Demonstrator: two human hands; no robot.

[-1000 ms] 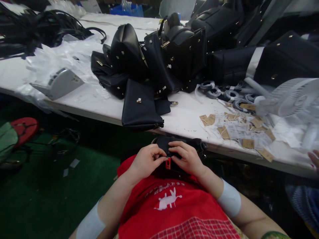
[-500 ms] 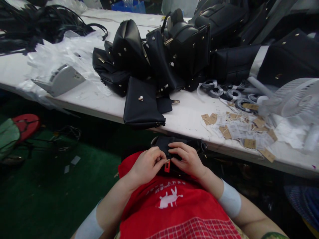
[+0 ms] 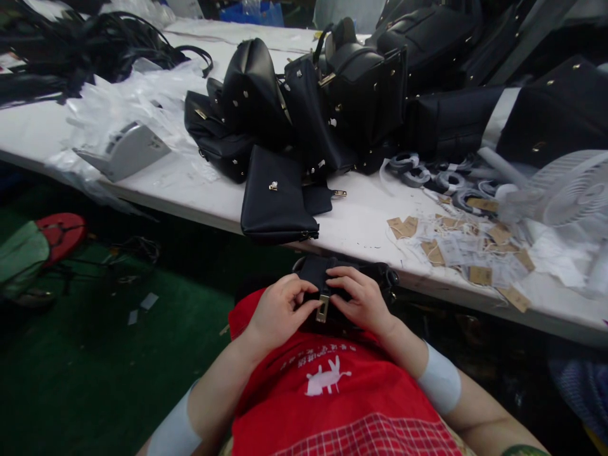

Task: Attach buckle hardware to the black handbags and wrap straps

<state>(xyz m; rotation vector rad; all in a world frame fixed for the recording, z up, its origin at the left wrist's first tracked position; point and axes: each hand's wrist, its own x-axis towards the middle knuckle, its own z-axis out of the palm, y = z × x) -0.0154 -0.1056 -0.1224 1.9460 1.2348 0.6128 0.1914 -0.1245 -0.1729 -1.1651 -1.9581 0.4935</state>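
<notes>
A black handbag (image 3: pixel 311 271) rests at my lap against the table's front edge, partly covered by my hands and the red apron. From its flap hangs a gold-coloured metal clasp (image 3: pixel 322 310) with a rectangular slot. My left hand (image 3: pixel 285 309) is closed at the flap's left side, its thumb tip touching the clasp and its index finger bent above. On the other side, my right hand (image 3: pixel 360 299) holds the flap's right edge with curled fingers, the thumb underneath. Just ahead on the table lies another black bag (image 3: pixel 273 206), its flap folded out to the right.
Several black bags (image 3: pixel 256 88) are heaped behind. To the right on the white table (image 3: pixel 365 237) are paper tags (image 3: pixel 479 274), rolled straps (image 3: pixel 449 182) and a white fan (image 3: pixel 577 193). Plastic wrapping (image 3: pixel 137 101) and a grey device (image 3: pixel 137 152) stand left; a red stool (image 3: pixel 64 231) is below.
The clasp looked red half a second ago and now shows gold, its tilt changed. Both hands stay at the flap, the left thumb slightly shifted. The whole view has moved slightly.
</notes>
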